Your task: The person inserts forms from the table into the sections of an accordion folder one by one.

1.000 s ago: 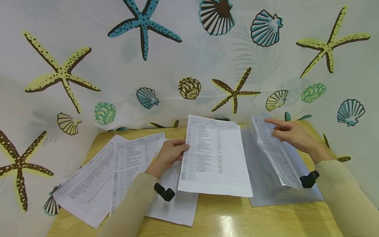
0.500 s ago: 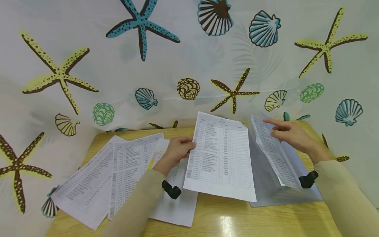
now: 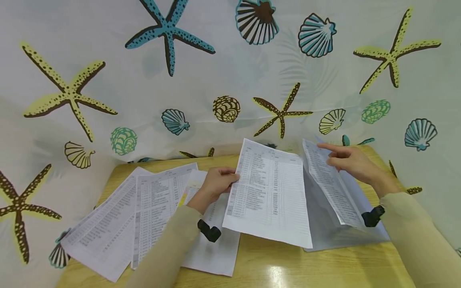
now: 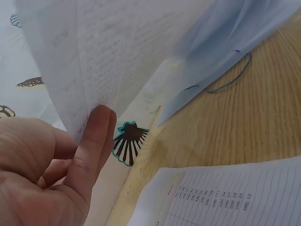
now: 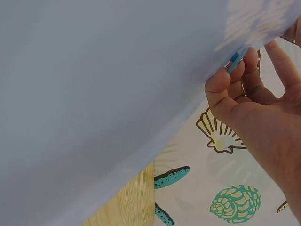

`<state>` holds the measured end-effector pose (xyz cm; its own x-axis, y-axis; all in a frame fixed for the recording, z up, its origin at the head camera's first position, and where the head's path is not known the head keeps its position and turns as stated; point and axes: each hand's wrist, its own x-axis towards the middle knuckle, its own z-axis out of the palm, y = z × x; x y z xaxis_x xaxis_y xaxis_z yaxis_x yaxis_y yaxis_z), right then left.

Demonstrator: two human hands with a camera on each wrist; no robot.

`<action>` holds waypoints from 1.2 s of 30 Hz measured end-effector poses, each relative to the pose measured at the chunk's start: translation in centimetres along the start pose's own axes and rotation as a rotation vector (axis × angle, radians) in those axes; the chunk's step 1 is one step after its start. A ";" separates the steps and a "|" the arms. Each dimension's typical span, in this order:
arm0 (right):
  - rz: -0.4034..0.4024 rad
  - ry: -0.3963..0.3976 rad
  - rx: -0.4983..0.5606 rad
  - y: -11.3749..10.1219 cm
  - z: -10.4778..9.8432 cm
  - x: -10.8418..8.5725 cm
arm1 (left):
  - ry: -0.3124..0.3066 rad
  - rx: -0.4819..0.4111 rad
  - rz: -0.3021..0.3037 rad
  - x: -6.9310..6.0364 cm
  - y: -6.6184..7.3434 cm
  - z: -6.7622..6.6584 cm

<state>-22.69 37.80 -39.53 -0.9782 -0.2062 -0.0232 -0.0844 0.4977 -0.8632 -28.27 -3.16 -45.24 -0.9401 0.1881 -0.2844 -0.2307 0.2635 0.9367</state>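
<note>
My left hand [image 3: 217,182] pinches the left edge of a printed sheet [image 3: 270,196], raised and tilted over the middle of the table. In the left wrist view, thumb and fingers meet on the edge of this paper [image 4: 108,52]. To the right lies a translucent grey-blue folder [image 3: 320,228], its upper side lifted, with a printed list [image 3: 329,184] standing at a slant in it. My right hand [image 3: 354,164] grips the folder's raised edge. The right wrist view shows curled fingers by a small blue fastener [image 5: 236,60] on that edge; the folder [image 5: 94,94] hides much else.
Several printed sheets overlap at the left, among them a slanted outer sheet [image 3: 108,228], a middle sheet [image 3: 158,200] and a white one [image 3: 212,256] with a yellow mark. A thin cord [image 4: 235,77] loops from the folder. A patterned curtain [image 3: 201,92] hangs behind the wooden table [image 3: 266,260].
My left hand has moved a little to the right with the sheet, which now tilts more and covers the folder's left edge. The right hand keeps its hold, hardly moving.
</note>
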 end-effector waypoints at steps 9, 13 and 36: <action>0.011 -0.002 0.012 0.0 0.2 0.1 | -0.007 -0.102 -0.067 0.2 0.5 0.9; 0.005 -0.004 0.019 0.0 0.2 0.1 | -0.004 -0.133 -0.099 0.2 0.7 1.2; 0.036 0.005 -0.011 -0.5 0.4 0.3 | 0.022 -0.201 0.009 -0.6 1.5 6.1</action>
<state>-22.90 37.20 -39.30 -0.9817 -0.1835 -0.0519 -0.0507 0.5137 -0.8565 -26.55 2.86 -44.87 -0.9470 0.1684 -0.2735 -0.2657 0.0675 0.9617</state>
